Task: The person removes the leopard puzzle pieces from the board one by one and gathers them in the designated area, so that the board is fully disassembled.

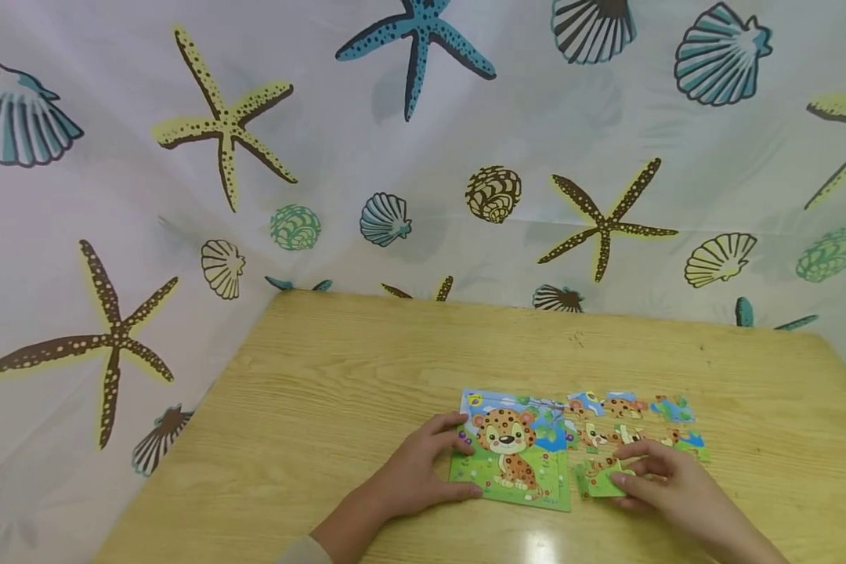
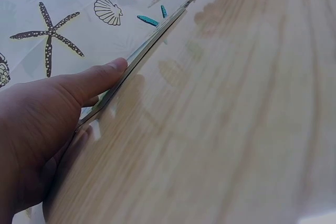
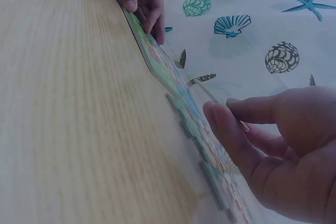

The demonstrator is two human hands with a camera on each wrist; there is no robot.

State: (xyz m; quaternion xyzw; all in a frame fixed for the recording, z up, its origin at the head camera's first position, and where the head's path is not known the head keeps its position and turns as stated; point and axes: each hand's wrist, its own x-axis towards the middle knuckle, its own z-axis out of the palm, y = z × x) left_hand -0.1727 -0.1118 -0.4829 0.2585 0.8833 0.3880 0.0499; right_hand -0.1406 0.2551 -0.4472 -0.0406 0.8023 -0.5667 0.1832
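A puzzle board (image 1: 511, 450) with a spotted leopard cub picture lies flat on the table. My left hand (image 1: 423, 462) rests on its left side, fingers spread, with the thumb (image 2: 105, 80) along the near edge. My right hand (image 1: 666, 486) pinches a mostly green puzzle piece (image 1: 605, 479) between thumb and fingers, just right of the board. In the right wrist view this piece (image 3: 207, 90) is tilted and raised above the table. Below and beyond the right hand lie several loose puzzle pieces (image 1: 625, 407) in rough rows, some partly hidden by its fingers.
The wooden table (image 1: 324, 376) extends left of the board and behind the pieces. A white cloth (image 1: 430, 157) printed with starfish and shells hangs along its back and sides. Light reflects off the table near its front edge.
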